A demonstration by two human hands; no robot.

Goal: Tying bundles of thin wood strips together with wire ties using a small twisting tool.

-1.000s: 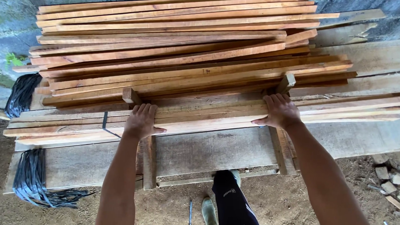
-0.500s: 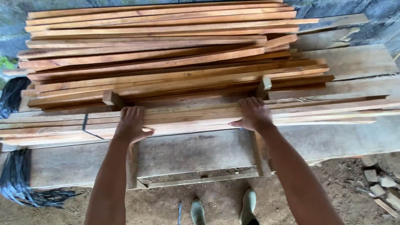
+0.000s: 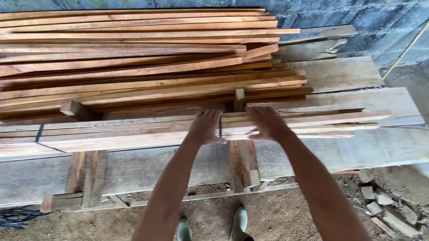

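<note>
At centre frame, the left hand [image 3: 206, 127] and right hand [image 3: 267, 123], earlier spread wide apart, now rest open and flat close together beside a black strap [image 3: 220, 127] on the bundled wooden slats [image 3: 128, 134], gripping nothing.

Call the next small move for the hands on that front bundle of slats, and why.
Probably close both hands around the dark strap. Left hand and right hand lie open and flat on the front bundle of slats, either side of that strap; nothing is gripped yet.
</note>
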